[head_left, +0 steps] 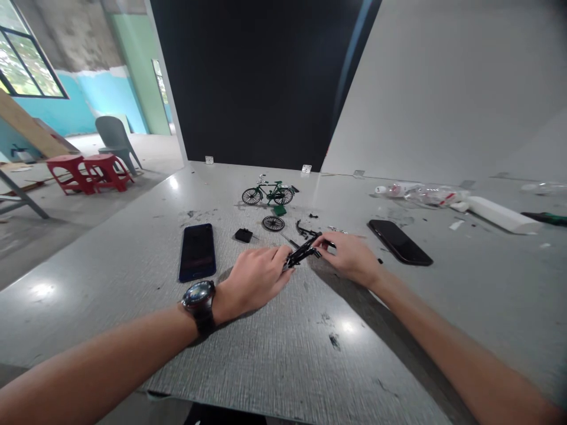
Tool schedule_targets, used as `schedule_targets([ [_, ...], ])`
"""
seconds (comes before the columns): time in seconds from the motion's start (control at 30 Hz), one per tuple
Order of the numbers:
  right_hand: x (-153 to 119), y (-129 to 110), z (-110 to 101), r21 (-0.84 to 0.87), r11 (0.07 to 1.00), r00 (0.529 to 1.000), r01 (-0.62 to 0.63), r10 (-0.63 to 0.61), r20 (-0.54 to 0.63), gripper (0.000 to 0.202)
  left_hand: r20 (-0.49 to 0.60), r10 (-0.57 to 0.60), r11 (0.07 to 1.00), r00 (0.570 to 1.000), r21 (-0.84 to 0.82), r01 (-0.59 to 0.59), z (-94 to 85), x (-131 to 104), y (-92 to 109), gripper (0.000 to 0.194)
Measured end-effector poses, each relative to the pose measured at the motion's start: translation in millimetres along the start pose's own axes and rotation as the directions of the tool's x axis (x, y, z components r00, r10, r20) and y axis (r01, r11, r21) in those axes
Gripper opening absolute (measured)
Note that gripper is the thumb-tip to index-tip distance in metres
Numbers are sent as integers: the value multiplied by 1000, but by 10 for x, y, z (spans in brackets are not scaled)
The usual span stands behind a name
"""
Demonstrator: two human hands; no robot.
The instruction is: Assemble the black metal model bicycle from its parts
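Note:
My left hand (261, 273), with a black watch on its wrist, is closed around the lower left end of a black model bicycle frame (302, 252). My right hand (345, 254) pinches at the upper right end of the same frame. Just beyond my hands lie a loose spoked wheel (273, 223), a small black block (243, 235), a curved black part (305, 229) and a small green piece (279, 209). Behind them a finished-looking green model bicycle (269, 193) stands upright.
One phone (197, 252) lies left of my hands, another phone (400, 242) to the right. Clear plastic packaging (429, 195) and a white bottle-like object (502, 215) lie at the back right. A black panel (266, 82) rises behind the grey table (274, 360).

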State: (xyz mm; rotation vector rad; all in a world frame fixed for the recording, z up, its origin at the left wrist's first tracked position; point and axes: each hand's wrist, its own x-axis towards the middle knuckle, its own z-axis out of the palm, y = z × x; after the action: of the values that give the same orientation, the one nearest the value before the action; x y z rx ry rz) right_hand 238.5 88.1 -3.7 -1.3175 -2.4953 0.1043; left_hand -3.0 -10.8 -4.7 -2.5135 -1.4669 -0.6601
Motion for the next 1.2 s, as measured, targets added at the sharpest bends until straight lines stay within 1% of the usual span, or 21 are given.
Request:
schedule_targets([
  [0.07,-8,5,8,-58,996,997,-70,68,-43,32,5,-3,1000,1000,-7,3,2,-1,0,23],
  [0.13,-9,11,23,-115,988,994,-101,95,-58,38,13,-8,1000,1000,-16,9,4,-1,2,23],
  [0.27,11,20,43,-132,991,999,-39,36,-22,30,16,-18,999,1000,-30,18,4,1,6,24],
  [0.37,24,2,41,-122,991,998,-55,53,-21,27,13,-20,999,1000,-28,20,1,3,10,24],
  [0.47,30,-27,41,-149,981,992,-125,122,-31,29,26,-21,999,999,-28,22,-3,4,13,24],
  [0.57,38,-45,46,-203,958,979,-202,202,-19,38,36,-24,999,999,-34,25,-7,4,15,24],
  [0.63,43,-50,48,-224,954,979,-199,204,-1,39,38,-22,999,999,-35,24,-11,5,16,25],
  [0.77,50,-52,40,-217,959,983,-181,183,-8,34,44,-24,999,999,-31,25,-18,9,17,25],
  [0.93,52,-40,17,-206,958,979,-198,202,-6,28,55,-31,999,998,-40,33,-32,8,19,27],
  [1.2,66,12,26,-190,955,973,-227,230,-5,26,61,-38,998,997,-44,40,-44,13,29,27],
])
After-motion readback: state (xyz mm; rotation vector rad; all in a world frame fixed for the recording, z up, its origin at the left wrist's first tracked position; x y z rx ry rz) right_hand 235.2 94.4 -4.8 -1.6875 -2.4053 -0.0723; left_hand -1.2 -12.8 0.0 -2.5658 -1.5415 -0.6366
